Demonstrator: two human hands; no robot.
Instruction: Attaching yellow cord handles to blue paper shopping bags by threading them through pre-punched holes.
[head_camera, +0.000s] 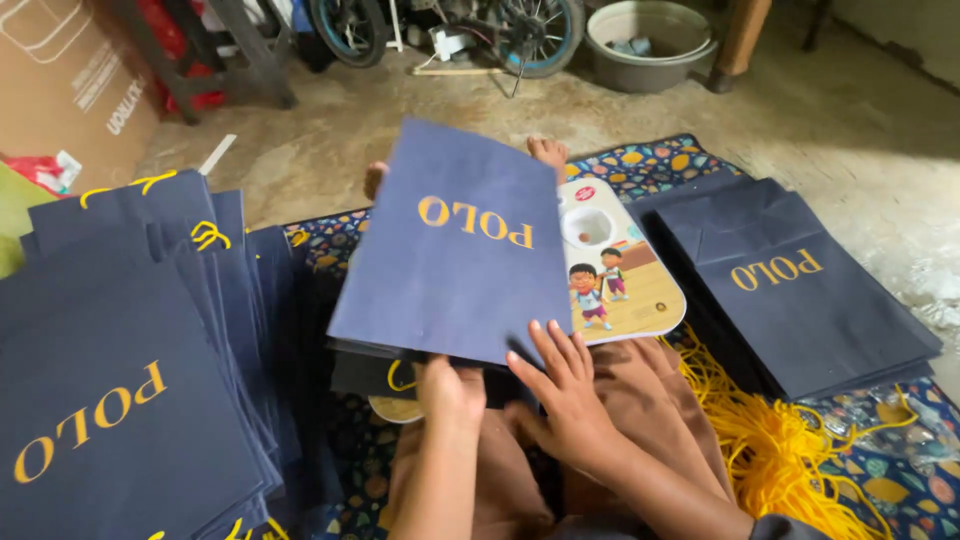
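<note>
Your left hand (450, 392) grips the near edge of the flat navy paper bag with gold lettering (455, 245), fingers tucked under it as far as I can tell; your right hand (560, 385) lies open, fingertips spread on that same edge. The bag sits over your lap on a cartoon-printed lap board (630, 275), between a tall stack of navy bags with yellow cord handles (120, 380) and a lower pile of handle-less navy bags (790, 290), with loose yellow cords (770, 440) on the patterned mat (640, 165).

A navy paper bag (455, 245) lies on the person's lap, the left hand (450, 392) gripping its near edge, the right hand (567, 395) spread flat beside it. Yellow cords (775, 440) lie right.
</note>
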